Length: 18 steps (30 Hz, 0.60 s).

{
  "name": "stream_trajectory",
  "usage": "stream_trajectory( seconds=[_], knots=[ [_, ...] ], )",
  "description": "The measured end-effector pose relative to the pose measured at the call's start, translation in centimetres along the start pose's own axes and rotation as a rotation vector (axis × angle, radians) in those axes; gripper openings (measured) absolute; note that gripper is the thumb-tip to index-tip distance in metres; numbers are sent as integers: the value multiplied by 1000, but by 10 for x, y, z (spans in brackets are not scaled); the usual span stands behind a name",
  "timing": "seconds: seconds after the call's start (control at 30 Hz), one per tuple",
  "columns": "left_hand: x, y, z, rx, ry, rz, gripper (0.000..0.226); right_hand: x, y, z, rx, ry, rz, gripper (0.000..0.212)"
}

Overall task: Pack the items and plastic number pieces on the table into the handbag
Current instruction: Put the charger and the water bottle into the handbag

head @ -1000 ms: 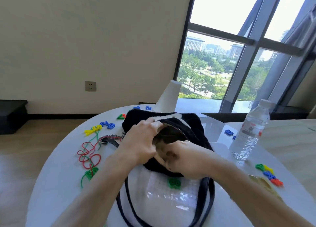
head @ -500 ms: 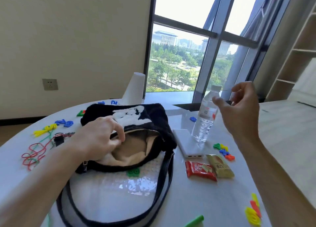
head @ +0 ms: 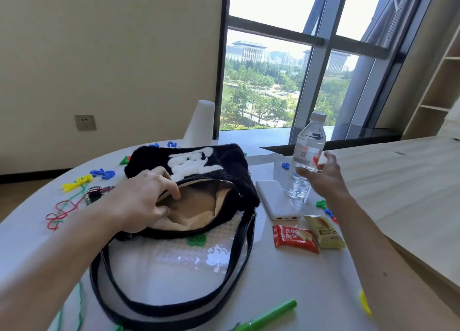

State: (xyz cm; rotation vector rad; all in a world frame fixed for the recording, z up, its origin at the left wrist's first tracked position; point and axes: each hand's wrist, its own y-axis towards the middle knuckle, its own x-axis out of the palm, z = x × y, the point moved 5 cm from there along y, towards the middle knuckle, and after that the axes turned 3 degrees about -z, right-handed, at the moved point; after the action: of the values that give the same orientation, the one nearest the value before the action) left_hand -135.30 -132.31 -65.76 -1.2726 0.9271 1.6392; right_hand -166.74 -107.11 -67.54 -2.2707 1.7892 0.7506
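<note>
The black fuzzy handbag (head: 224, 171) lies unzipped on the white table (head: 286, 288), its tan lining showing. My left hand (head: 142, 198) grips the near edge of the bag's mouth and holds it apart. My right hand (head: 326, 176) is open, fingers spread, right beside the clear water bottle (head: 305, 156), fingertips at its side. A white power bank (head: 276, 201) lies next to the bag. In front of the power bank lie a red snack packet (head: 295, 238) and a yellow snack packet (head: 323, 231). Blue number pieces (head: 104, 173) and a yellow piece (head: 77, 182) lie at the left.
A clear studded board (head: 174, 256) with a green number piece (head: 196, 238) lies under the bag's strap (head: 239, 256). Red and green cords (head: 64, 208) and a key ring (head: 95, 193) sit left. A white paper cup (head: 200, 124) stands upside down behind. A green marker (head: 271, 315) lies near the front edge.
My right hand came out of the bag and swung right, down to the water bottle. My left hand stayed on the bag's opening. The view turned to the right.
</note>
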Motion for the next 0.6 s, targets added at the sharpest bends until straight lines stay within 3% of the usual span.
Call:
stream_trajectory(
  seconds=[0.27,0.43,0.5,0.6],
  knots=[
    [8,-6,0,-4,58,-35,36,5,-7,-8,-50,-37,132,72],
    [7,-6,-9,-31,43,106,27,-8,-28,-34,-278,-74,189,73],
    [6,-6,-12,-21,0,191,29,-13,-38,-58,-377,-2,156,72],
    [5,-4,-16,13,-83,288,42,-13,-62,-100,-461,345,-14,68]
  ],
)
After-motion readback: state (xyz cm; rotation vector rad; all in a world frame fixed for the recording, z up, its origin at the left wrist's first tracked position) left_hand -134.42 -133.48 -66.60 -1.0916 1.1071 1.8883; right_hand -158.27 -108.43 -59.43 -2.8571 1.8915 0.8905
